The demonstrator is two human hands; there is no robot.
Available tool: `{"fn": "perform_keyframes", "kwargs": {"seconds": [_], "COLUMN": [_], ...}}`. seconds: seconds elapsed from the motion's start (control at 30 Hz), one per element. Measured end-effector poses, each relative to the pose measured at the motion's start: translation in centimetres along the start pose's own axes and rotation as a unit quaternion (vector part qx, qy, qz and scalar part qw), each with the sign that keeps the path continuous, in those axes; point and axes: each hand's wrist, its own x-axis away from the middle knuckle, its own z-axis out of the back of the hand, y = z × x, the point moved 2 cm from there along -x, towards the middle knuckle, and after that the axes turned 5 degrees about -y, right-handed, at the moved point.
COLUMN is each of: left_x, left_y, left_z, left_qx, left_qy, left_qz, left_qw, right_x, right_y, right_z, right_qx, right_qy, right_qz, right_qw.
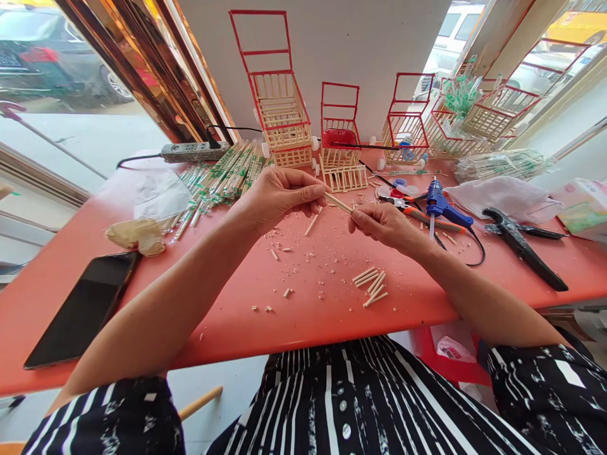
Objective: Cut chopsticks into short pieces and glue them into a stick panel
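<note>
A thin wooden stick (pixel 338 203) is held between both hands above the red table (pixel 227 316). The left hand (pixel 277 193) is closed on the stick's left end, pinched between thumb and fingertips; the right hand (pixel 382 222) is closed on its right end in the same way. The stick is slightly tilted, its left end higher.

Directly below the grip, wood chips and short offcuts (pixel 284 253) are scattered on the table, and one loose stick piece (pixel 312 224) lies just beneath the left hand. Below and slightly right of the grip, near the right wrist, a small pile of cut sticks (pixel 371 284) is seen.

Just beyond the grip, a flat lattice panel (pixel 345 179) of sticks lies on the table, with three red-framed stick carts (pixel 279 107) standing behind it. Right of the grip, a blue glue gun (pixel 441 205) rests near orange-handled pliers (pixel 417 212); farther right lie black shears (pixel 521 243). Left of and beyond the grip, a bundle of wrapped chopsticks (pixel 222 174) is spread out, with a power strip (pixel 194 151) behind it. Well to the left and nearer the person, a black phone (pixel 83 309) lies flat, a crumpled cloth (pixel 135 235) just beyond it.
</note>
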Motion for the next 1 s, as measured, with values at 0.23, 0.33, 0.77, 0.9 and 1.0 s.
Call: {"fn": "perform_keyframes", "kwargs": {"seconds": [0.23, 0.33, 0.77, 0.9, 1.0], "left_x": [-0.2, -0.3, -0.7, -0.8, -0.7], "left_y": [-0.5, -0.7, -1.4, -1.6, -1.5], "left_z": [0.3, 0.4, 0.9, 1.3, 1.3], "left_qx": [-0.065, -0.05, -0.018, -0.033, -0.131], "left_qy": [0.015, 0.009, -0.034, -0.042, 0.001], "left_qz": [0.023, 0.035, 0.066, 0.072, 0.022], "left_qw": [0.997, 0.998, 0.997, 0.996, 0.991], "right_x": [-0.4, -0.5, -0.5, -0.5, -0.5], "right_y": [0.7, 0.7, 1.1, 1.2, 1.3], "right_z": [0.0, 0.1, 0.5, 0.6, 0.5], "right_qx": [0.062, 0.066, 0.09, 0.097, 0.105], "right_qy": [0.013, -0.001, -0.017, -0.013, -0.008], "right_qz": [0.033, 0.033, 0.008, 0.01, 0.014], "right_qw": [0.997, 0.997, 0.996, 0.995, 0.994]}}
